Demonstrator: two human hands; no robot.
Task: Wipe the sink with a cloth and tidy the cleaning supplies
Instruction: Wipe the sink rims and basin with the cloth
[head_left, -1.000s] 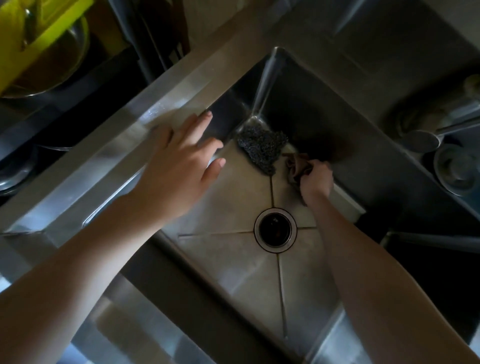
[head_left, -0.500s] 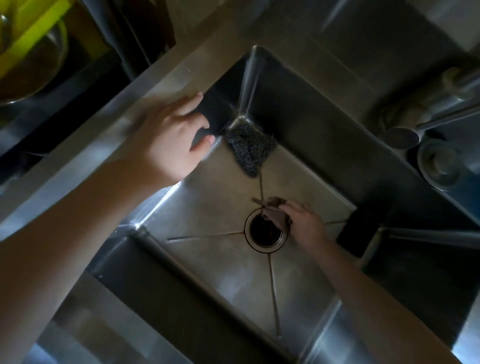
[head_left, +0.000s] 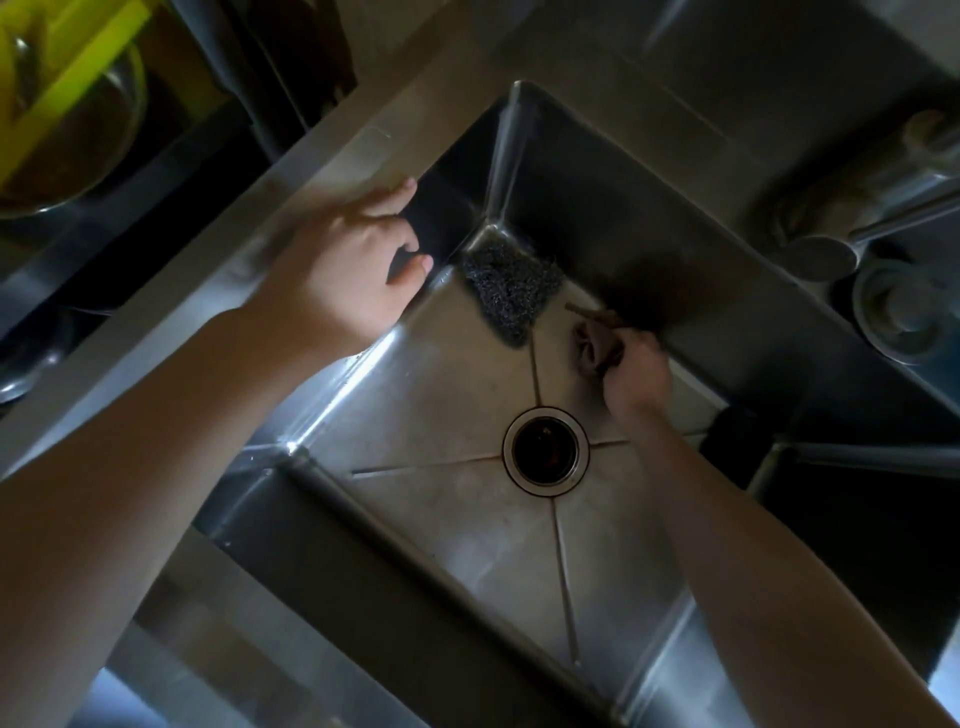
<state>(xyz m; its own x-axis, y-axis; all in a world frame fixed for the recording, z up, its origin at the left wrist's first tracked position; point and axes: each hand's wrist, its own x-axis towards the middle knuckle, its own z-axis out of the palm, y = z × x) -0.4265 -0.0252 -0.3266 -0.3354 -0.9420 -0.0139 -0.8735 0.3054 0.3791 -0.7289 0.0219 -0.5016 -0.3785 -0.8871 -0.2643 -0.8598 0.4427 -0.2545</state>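
In the far half of the sink (head_left: 447, 415), my right hand (head_left: 636, 371) grips the bunched cloth (head_left: 592, 348), the wiping seemingly underway. My left hand (head_left: 348, 270) rests relaxed on the left rim; the steel scourer (head_left: 511, 288) in the far corner awaits tidying.

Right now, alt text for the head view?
A right hand grips a dark cloth on the floor of a steel sink, beside a scouring pad tucked in the corner and just past the drain. The left hand rests on the sink's edge.
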